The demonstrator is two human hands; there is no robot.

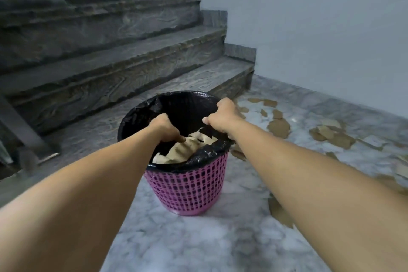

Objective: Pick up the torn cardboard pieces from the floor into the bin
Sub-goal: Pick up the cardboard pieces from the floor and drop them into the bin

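Pink plastic with lots of little holes makes up the bin [187, 192], and it stands on the grey marble floor [220, 238] at the foot of the dark stone stairs [132, 51]. A black bag [176, 106] lines the bin and folds over its rim.

Both bare arms reach out to the bin. The left hand [164, 128] is at the near left side of the rim. Its fingers are curled down tight on the black bag, so this grip is clenched on the bag. The right hand [223, 117] is at the right side of the rim. Its fingers are curled over the edge of the bag too, and this grip is also grasping the bag.

Inside the bin lie some pale brown torn pieces [187, 150]. They sit low in the bag, just under the two hands.

More torn cardboard pieces [279, 128] are on the floor to the right of the bin. Some lie near the bottom step, some lie farther right by the pale wall [331, 28]. One small piece [238, 154] lies just beside the bin. One larger piece [280, 212] lies on the floor, partly hidden under the right arm.

At the far left, a dark metal post [22, 130] leans down to the floor by the stairs.
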